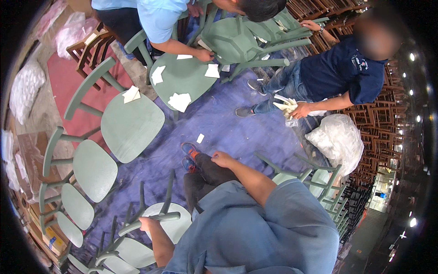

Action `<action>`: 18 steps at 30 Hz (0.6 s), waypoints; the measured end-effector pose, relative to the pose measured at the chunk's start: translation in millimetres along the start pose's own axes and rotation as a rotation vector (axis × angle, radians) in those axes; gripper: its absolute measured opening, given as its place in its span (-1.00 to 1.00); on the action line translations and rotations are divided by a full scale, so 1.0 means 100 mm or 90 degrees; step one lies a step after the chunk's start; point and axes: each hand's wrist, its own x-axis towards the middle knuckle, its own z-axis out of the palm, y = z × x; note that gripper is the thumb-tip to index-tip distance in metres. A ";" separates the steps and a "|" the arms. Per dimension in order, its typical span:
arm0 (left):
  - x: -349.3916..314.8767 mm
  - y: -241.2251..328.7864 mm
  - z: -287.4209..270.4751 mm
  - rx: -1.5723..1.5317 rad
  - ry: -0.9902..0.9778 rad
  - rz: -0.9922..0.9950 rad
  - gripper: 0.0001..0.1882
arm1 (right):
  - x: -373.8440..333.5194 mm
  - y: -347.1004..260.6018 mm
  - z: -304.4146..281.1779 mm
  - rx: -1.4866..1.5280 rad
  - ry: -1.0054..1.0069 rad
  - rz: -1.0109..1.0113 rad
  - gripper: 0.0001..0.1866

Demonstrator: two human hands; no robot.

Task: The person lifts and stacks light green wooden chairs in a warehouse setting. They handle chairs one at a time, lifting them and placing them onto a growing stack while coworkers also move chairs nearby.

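As seen from above, blue sheeting (269, 137) across the middle of the scene, beside high stacks of brown frames (383, 114) at right. At far left, a worker in light blue (159, 20), bent over a green seat (189, 80); at far right, a worker in navy (335, 73), holding white material (286, 107) low over the sheeting. Ranged along the left, green chairs (132, 128) in a curving row. At right, beside the frames, a bulging white bag (340, 144).

At near left, within arm's reach, the chair (166, 218) in hand, close among other pale green seats; hard to tell whether tilted or level. Clamped on its rail, the left hand (149, 224), with fingers wrapped over the top. Near centre, beside dark trousers (205, 171), the right hand (222, 159), loosely curled and touching no chair; impossible to tell whether closed or slightly apart at the fingertips. Smallest of all, white slips (180, 102) on the far seats and a lone slip (200, 138) on the sheeting.

By all appearances, at the step of handling the chair one-handed, by its rail. Judging from that hold, calling next for a firm grasp, a second hand for steadiness, and care around the neighbouring seats.
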 end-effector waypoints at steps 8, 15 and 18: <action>0.32 -0.10 0.00 -0.064 -0.025 0.024 -0.32 | 0.56 0.01 -2.69 0.550 0.630 -0.038 0.12; -0.35 -0.33 -0.41 0.281 -0.137 0.041 -0.15 | 1.23 -0.22 -5.08 0.651 0.705 -0.263 -0.64; -1.03 -0.60 -0.26 0.352 -0.240 0.232 -0.27 | 1.34 -0.54 -5.25 0.576 0.817 -0.465 -0.79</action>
